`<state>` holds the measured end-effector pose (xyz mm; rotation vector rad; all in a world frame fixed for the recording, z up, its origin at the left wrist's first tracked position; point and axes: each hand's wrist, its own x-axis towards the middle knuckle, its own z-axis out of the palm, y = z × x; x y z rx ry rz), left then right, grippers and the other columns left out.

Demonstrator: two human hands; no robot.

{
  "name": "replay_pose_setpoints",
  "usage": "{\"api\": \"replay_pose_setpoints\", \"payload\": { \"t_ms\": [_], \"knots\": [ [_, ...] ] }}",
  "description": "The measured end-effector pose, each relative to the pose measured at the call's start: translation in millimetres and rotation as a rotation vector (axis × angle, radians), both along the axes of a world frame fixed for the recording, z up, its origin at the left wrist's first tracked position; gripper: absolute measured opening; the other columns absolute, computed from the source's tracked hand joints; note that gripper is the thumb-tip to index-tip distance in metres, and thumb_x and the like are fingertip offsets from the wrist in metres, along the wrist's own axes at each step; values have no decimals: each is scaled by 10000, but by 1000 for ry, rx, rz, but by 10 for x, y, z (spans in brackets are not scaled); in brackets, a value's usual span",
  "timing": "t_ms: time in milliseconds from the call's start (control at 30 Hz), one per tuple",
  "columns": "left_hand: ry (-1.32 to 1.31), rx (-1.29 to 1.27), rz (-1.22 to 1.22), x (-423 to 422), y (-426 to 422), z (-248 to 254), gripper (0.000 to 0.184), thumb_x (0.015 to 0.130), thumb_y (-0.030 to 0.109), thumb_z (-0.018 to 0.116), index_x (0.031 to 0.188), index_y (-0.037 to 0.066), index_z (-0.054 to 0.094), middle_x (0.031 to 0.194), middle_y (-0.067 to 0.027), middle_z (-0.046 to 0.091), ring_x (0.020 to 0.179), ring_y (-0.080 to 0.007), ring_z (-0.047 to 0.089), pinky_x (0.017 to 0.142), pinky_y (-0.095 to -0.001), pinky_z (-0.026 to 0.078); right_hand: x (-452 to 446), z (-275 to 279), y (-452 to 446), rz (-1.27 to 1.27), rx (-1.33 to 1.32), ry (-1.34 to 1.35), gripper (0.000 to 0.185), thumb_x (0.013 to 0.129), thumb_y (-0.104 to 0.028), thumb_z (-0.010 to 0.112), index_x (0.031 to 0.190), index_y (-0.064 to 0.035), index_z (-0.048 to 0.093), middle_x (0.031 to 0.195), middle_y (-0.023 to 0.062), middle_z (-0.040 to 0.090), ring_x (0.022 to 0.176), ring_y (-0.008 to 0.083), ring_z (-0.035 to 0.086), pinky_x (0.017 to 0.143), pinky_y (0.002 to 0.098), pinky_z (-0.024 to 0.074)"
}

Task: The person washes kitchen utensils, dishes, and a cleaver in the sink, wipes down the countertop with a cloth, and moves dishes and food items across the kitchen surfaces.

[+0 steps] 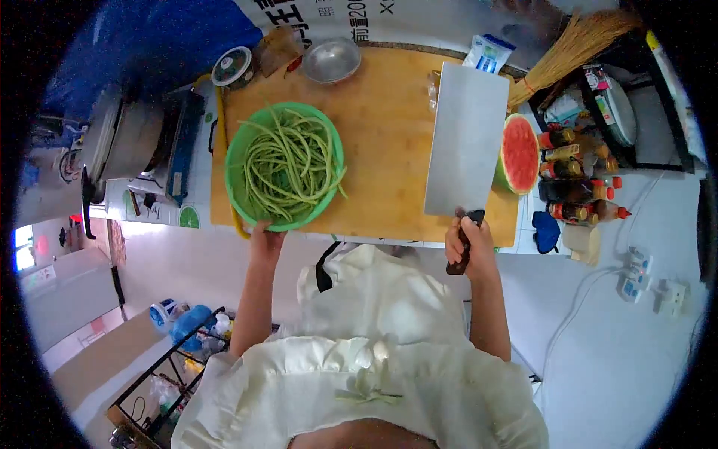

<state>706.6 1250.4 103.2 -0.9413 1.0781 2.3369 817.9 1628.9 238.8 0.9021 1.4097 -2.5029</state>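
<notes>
My right hand [471,243] is wrapped round the dark handle of a large cleaver [467,138]. Its broad, flat blade points away from me at the right of the wooden cutting board [385,150]. At the left of the board is a green plastic basin [233,198] filled with long green beans [288,165], some hanging over its rim. My left hand [268,233] grips the near rim of this basin, with part of the fingers hidden by it. A cut watermelon half [520,153], red flesh showing, lies just right of the blade.
A metal bowl [331,61] and a lidded container [232,67] stand at the back left. Behind the blade are a white-and-blue packet [488,54] and a straw broom [572,52]. Several sauce bottles [572,188] crowd the right side. A large pot [134,138] stands at the left.
</notes>
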Motion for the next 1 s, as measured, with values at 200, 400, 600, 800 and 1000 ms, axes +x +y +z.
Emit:
{"api": "replay_pose_setpoints", "payload": {
  "t_ms": [200, 400, 600, 800, 1000],
  "knots": [
    [5, 79, 140, -114, 120, -160, 394, 837, 157, 515, 1186, 21, 394, 1176, -103, 477, 1063, -248, 490, 906, -387, 437, -169, 145, -14, 18, -118, 75, 262, 875, -304, 438, 863, -43, 455, 466, 29, 350, 368, 132, 367, 368, 268, 337],
    [-110, -36, -162, 277, 387, 252, 385, 805, 255, 587, 1112, 47, 483, 1097, -97, 549, 1016, -249, 519, 838, -364, 457, -326, 8, 26, 42, -262, 75, 372, 903, -405, 335, 903, -47, 436, 500, 30, 374, 403, 138, 392, 413, 269, 371],
    [82, -157, -631, 518, 1190, 1325, 323, 813, 275, 577, 1049, 62, 523, 1001, -60, 569, 929, -157, 546, 820, -290, 424, -653, -46, -319, 273, -104, 35, 197, 885, -218, 437, 992, -52, 442, 657, 32, 481, 551, 129, 487, 518, 264, 421],
    [292, -335, -771, 792, 1285, 1671, 481, 824, 242, 587, 1202, 3, 410, 1104, -54, 510, 1007, -129, 460, 873, -290, 376, -596, -296, -1115, 584, -222, 207, 243, 860, -192, 481, 1018, -12, 521, 965, 64, 567, 884, 157, 531, 786, 303, 432],
    [300, -410, -523, 1041, 763, 1656, 475, 831, 296, 571, 1180, 14, 414, 1015, -43, 517, 913, -116, 468, 777, -267, 391, -539, -221, -1794, 868, -316, 279, 340, 909, -255, 375, 1132, -2, 417, 1068, 94, 509, 993, 185, 494, 867, 319, 394]
  ]
}}
